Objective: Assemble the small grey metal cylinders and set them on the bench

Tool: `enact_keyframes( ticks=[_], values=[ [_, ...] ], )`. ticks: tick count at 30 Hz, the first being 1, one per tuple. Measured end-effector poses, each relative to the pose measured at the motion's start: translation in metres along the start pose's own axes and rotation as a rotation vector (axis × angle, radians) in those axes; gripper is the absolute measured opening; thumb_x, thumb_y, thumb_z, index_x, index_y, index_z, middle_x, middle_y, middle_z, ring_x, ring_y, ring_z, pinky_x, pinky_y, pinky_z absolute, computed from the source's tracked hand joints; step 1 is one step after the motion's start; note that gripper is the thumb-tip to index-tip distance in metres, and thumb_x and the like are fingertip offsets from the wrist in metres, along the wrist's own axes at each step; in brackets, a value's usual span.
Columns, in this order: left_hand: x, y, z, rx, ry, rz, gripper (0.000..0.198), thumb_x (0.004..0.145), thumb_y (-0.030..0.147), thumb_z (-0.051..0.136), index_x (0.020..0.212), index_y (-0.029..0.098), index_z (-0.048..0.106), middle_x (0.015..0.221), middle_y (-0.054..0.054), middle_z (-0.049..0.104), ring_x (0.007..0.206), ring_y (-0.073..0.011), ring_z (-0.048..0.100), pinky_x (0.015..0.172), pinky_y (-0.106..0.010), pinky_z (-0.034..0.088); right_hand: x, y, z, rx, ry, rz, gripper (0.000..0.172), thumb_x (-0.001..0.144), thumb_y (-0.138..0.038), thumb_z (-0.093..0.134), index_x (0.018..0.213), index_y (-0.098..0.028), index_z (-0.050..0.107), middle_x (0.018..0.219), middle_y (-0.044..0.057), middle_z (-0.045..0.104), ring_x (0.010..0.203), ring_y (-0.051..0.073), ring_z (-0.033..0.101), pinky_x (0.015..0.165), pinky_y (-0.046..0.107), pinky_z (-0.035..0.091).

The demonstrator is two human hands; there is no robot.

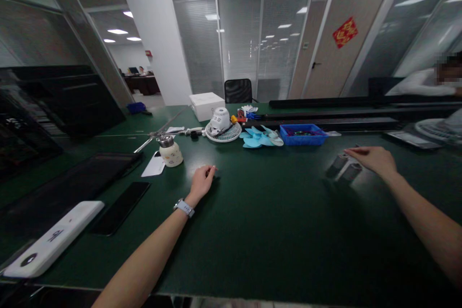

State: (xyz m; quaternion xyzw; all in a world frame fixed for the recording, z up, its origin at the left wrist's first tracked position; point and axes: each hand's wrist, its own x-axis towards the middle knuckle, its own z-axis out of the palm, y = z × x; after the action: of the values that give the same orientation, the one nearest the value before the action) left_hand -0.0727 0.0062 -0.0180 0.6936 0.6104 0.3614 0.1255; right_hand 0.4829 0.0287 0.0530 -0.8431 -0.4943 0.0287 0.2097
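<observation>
My left hand (202, 179) rests on the green table (260, 221) with its fingers curled loosely under; nothing shows in them. A watch sits on that wrist. My right hand (373, 159) lies flat farther right, fingers stretched out over two small dark cylinders (342, 168), touching or just above them. Beyond the hands lie a white fan motor on its round grille (223, 127), a light blue fan blade (260, 137) and a blue tray (303, 134).
A small cream bottle (171, 151) and a white card stand left of my left hand. A black phone (121, 207), a white device (54, 243) and a dark tablet lie at the near left. A white box (206, 105) sits behind. Another person sits at the far right.
</observation>
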Motion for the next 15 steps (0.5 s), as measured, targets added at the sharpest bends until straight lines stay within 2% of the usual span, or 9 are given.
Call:
enact_keyframes(
  ticks=[5, 11, 14, 15],
  values=[
    [0.0002, -0.0001, -0.0002, -0.017, -0.007, 0.001, 0.045, 0.09, 0.047, 0.036, 0.091, 0.018, 0.07, 0.084, -0.006, 0.069, 0.079, -0.0202, 0.06, 0.073, -0.031, 0.041, -0.0039, -0.0061, 0.0049, -0.04, -0.057, 0.008, 0.045, 0.079, -0.054, 0.059, 0.111, -0.025, 0.071, 0.106, 0.01, 0.067, 0.084, 0.024, 0.058, 0.066, 0.03, 0.038],
    [-0.0004, -0.0007, 0.0003, -0.007, 0.004, -0.014, 0.043, 0.09, 0.047, 0.037, 0.09, 0.018, 0.07, 0.083, -0.006, 0.069, 0.081, -0.0202, 0.06, 0.073, -0.03, 0.041, -0.0034, -0.0067, 0.0058, -0.033, -0.045, 0.042, 0.046, 0.079, -0.053, 0.06, 0.112, -0.023, 0.071, 0.108, 0.017, 0.066, 0.076, 0.022, 0.055, 0.063, 0.032, 0.034],
    [-0.001, -0.0003, 0.0001, -0.001, 0.008, -0.015, 0.043, 0.09, 0.047, 0.037, 0.091, 0.018, 0.07, 0.085, -0.006, 0.069, 0.083, -0.0202, 0.059, 0.074, -0.03, 0.041, 0.0009, -0.005, 0.007, -0.051, -0.083, 0.042, 0.045, 0.077, -0.054, 0.061, 0.11, -0.024, 0.072, 0.1, 0.016, 0.067, 0.069, 0.02, 0.054, 0.062, 0.032, 0.033],
    [-0.0012, 0.0, 0.0, 0.0, 0.009, -0.016, 0.043, 0.09, 0.046, 0.038, 0.091, 0.018, 0.07, 0.085, -0.006, 0.069, 0.083, -0.0202, 0.059, 0.074, -0.03, 0.041, 0.0018, -0.0044, 0.0073, -0.066, -0.035, 0.01, 0.045, 0.075, -0.054, 0.063, 0.106, -0.023, 0.073, 0.095, 0.015, 0.068, 0.064, 0.018, 0.052, 0.061, 0.032, 0.033]
  ],
)
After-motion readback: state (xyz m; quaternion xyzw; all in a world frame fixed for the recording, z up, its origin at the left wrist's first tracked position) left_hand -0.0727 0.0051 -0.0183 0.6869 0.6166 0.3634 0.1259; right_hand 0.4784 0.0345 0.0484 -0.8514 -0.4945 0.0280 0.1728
